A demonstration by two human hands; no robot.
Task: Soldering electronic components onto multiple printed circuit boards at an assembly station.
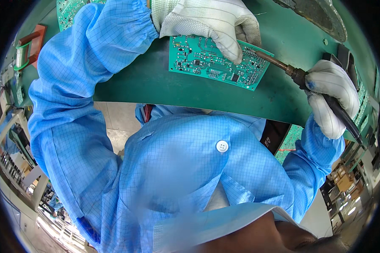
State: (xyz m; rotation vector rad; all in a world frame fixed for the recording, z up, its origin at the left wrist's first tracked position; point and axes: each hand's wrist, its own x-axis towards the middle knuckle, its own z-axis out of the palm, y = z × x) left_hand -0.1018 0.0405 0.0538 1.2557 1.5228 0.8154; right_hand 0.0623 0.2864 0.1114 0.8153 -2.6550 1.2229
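A green circuit board (pixel 207 63) with many small parts lies flat on the green work surface, turned slightly. My left hand (pixel 211 21), in a white glove, reaches over its far edge. Its fingers are bent round that edge, one fingertip resting on the board's face. A thin wire end sticks out beside this hand. In my right hand (pixel 331 97), also gloved, is a soldering iron (pixel 299 78) with a dark handle. The iron's tip points left and meets the board's upper right part; whether it touches cannot be made out.
A red stand with a green-rimmed spool (pixel 22 57) stands at the left. Another circuit board (pixel 69 12) lies at the far left, and more boards (pixel 361 103) sit beyond my right hand. A worn metal piece (pixel 321 17) hangs over the far right. The table's near edge runs before my body.
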